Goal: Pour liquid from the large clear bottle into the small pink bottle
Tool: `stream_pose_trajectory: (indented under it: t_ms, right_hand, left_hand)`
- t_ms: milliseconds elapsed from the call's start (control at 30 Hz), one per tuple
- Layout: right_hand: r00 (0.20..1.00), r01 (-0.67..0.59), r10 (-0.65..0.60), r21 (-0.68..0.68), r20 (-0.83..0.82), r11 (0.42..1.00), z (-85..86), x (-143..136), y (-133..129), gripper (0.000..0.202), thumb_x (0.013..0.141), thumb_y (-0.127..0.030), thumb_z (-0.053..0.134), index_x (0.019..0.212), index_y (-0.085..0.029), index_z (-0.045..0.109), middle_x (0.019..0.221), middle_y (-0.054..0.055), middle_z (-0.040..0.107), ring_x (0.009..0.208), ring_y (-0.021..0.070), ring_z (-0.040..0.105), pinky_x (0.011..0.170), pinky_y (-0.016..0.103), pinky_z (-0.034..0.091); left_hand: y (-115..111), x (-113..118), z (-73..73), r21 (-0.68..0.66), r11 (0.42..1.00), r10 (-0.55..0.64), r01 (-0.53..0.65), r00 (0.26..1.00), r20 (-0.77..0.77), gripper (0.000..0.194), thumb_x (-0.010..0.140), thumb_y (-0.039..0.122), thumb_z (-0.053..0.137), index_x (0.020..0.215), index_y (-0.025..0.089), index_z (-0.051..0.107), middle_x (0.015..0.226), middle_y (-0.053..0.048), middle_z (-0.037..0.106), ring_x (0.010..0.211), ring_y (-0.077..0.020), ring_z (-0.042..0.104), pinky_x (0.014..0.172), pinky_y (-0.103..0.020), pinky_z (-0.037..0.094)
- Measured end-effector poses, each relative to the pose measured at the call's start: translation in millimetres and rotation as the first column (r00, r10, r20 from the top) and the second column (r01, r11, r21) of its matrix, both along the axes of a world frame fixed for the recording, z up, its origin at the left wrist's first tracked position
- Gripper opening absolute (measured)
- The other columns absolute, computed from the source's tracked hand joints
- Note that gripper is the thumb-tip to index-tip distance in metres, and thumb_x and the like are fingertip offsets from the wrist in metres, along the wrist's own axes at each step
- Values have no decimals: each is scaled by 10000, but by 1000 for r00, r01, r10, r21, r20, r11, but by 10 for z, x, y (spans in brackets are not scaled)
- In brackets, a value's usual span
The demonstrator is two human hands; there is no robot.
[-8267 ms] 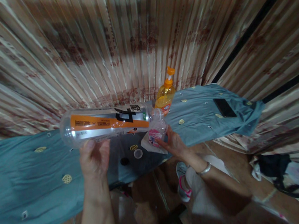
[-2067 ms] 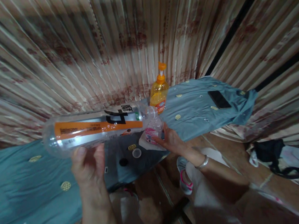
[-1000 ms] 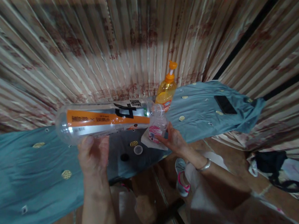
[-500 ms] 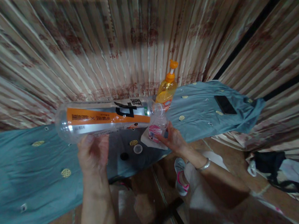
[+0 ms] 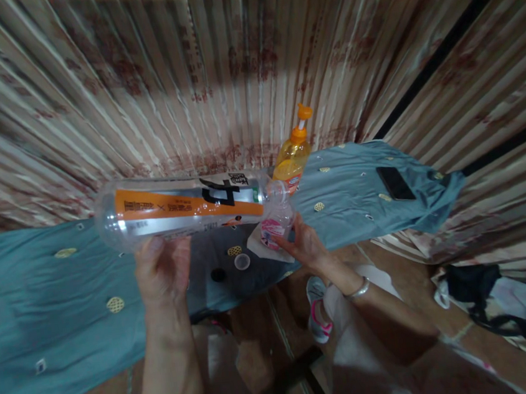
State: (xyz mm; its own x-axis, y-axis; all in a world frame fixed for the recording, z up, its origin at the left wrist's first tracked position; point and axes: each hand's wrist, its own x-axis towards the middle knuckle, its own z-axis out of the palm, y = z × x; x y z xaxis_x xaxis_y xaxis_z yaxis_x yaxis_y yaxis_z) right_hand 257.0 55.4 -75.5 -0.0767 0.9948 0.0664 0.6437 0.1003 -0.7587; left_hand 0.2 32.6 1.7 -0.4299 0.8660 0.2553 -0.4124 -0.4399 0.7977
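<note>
The left hand (image 5: 162, 271) grasps, fingers beneath, a large clear bottle (image 5: 179, 207) held sideways above the table (image 5: 62, 306), its neck at the mouth of a small bottle (image 5: 272, 230), which the right hand (image 5: 309, 246) clasps in its fingers.

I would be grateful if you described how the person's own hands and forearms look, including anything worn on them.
The left hand and right hand are both ungloved. The left forearm is bare as far as it shows. The right wrist wears a shiny silver bangle, its finer markings too small to make out.
</note>
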Motion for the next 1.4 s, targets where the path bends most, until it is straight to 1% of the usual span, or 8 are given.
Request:
stream_pose_trajectory:
  t_ms: [167,300,533,700,867,967,1233,1400]
  right_hand:
    - [1000,4,-4,12,19,1000,11,-6,-3,414,830,-417,693,1153,-217,529,961,97,737,877,302,724,742,419,566]
    - [999,15,-16,8,48,1000,-13,-5,4,410,832,-434,702,1154,-232,549,914,83,730,857,321,734,732,436,582]
    - [1000,2,-2,23,25,1000,-36,10,7,390,843,-420,692,1163,-258,541,932,72,737,866,331,748,740,481,604]
    - [1000,13,-15,47,26,999,-60,3,16,404,828,-392,721,1165,-256,546,944,87,746,884,343,754,770,501,606]
    - [998,9,-12,40,58,999,-72,1,25,425,833,-455,723,1164,-278,524,969,83,761,912,341,749,791,485,603]
    - [997,9,-11,37,78,999,-66,4,23,447,835,-467,717,1178,-255,523,970,108,760,896,349,750,780,478,591]
    - [998,9,-10,19,55,1000,-27,-3,13,398,830,-447,710,1131,-261,528,968,99,749,897,338,746,795,468,586]
    - [998,19,-20,18,53,1000,21,-13,1,373,826,-397,723,1117,-249,541,999,125,759,926,343,753,800,458,592]
  left_hand:
    - [4,12,15,-3,1000,2,-2,1000,2,319,548,473,895,794,350,733,921,-3,777,1178,-339,673,993,-512,569]
    - [11,20,19,36,999,-18,18,1000,17,334,570,433,893,850,340,737,945,-25,770,1177,-344,672,945,-509,578]
    - [42,37,15,5,999,45,-45,998,54,307,527,449,899,711,301,703,901,-9,774,1152,-332,680,964,-498,577]
    - [36,28,40,6,1000,-26,26,1000,5,288,543,447,887,743,356,700,869,-21,769,1199,-367,661,967,-563,569]
    - [12,42,72,-19,999,-48,47,998,-50,243,604,493,848,765,387,701,842,-31,762,1205,-396,659,921,-609,576]
    - [15,47,70,-17,999,-34,33,997,-69,263,612,517,832,796,368,716,860,-41,767,1189,-396,667,945,-610,566]
    - [41,51,41,26,1000,3,-4,1000,18,349,565,450,879,861,338,732,931,-5,770,1176,-342,675,981,-525,557]
    - [46,39,34,41,999,-21,20,1000,9,266,572,451,885,699,321,691,867,16,755,1216,-309,655,1037,-484,525]
